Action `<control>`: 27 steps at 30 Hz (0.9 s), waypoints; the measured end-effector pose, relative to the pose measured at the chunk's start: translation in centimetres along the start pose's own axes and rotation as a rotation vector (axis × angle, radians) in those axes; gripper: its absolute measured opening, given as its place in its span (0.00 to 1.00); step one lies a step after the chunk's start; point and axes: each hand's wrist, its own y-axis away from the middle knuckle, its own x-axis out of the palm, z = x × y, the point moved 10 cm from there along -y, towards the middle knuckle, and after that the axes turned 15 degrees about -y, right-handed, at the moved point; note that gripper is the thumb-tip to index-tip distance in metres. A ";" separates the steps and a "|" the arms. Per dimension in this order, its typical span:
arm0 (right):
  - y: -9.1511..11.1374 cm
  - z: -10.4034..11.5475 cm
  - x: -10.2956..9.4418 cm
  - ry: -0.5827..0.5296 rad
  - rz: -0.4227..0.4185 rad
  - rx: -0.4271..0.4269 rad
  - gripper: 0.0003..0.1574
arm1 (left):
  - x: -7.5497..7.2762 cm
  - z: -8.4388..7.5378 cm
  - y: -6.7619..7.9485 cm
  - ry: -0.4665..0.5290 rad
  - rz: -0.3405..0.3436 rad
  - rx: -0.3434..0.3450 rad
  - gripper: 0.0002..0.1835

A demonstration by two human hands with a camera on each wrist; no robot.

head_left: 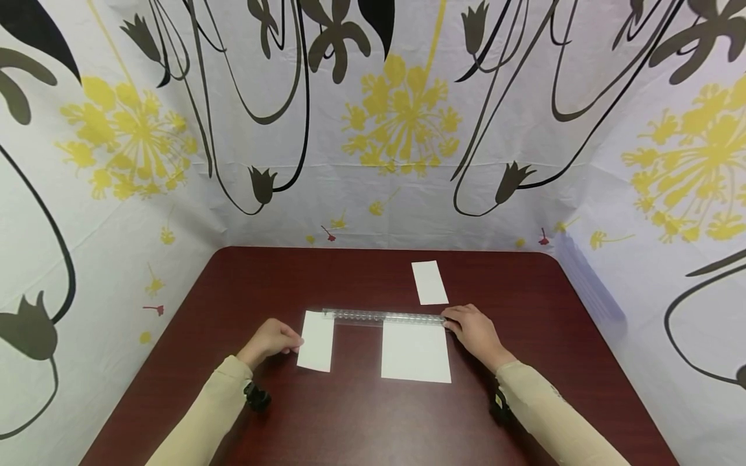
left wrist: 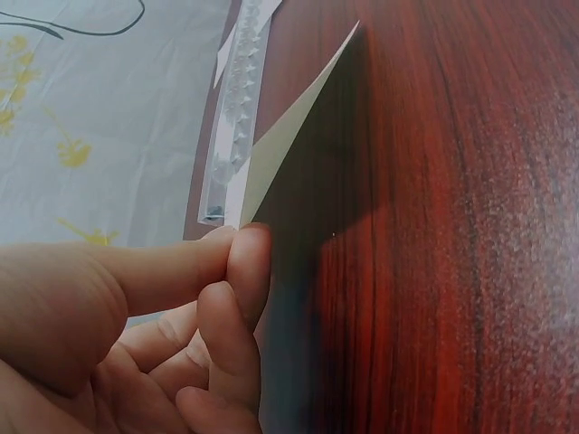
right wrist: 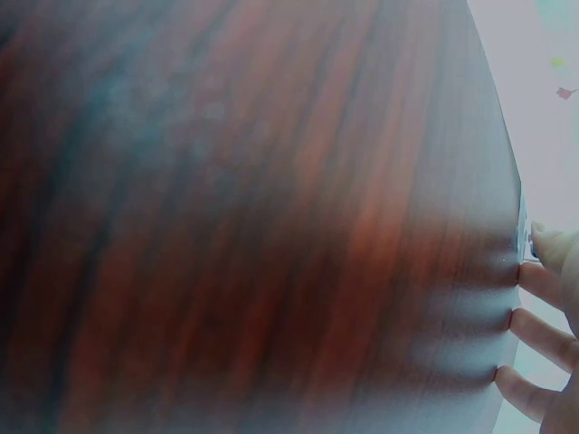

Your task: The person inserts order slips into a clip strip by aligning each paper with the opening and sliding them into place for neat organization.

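Note:
My left hand (head_left: 272,343) pinches the left edge of a narrow white paper piece (head_left: 315,343) between thumb and index finger. In the left wrist view this paper (left wrist: 288,143) tilts up off the table at the held side. A clear plastic ruler (head_left: 361,316) lies crosswise, its left end over the top of that piece. Along its right part it overlaps the top edge of a larger white sheet (head_left: 416,353). At the ruler's right end, my right hand (head_left: 474,333) grips it, with several fingertips (right wrist: 512,318) down on the tabletop.
Beyond the ruler, another small white paper piece (head_left: 430,283) lies slightly askew. Everything sits on a dark red wood-grain table (head_left: 350,421) with rounded far corners. White cloth (head_left: 402,213) printed with flowers hangs around its back and sides.

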 end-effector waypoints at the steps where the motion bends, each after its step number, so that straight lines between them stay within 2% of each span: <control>1: 0.0 0.0 0.0 0.000 -0.001 -0.001 0.14 | 0.0 0.0 0.0 0.002 0.001 0.001 0.06; 19: 0.1 0.2 -0.2 -0.003 -0.005 0.003 0.15 | 0.2 -0.3 -0.1 -0.016 -0.010 -0.020 0.06; 27: 0.1 0.0 0.0 0.003 -0.007 0.003 0.15 | 0.3 -0.5 -0.1 -0.010 -0.020 0.002 0.07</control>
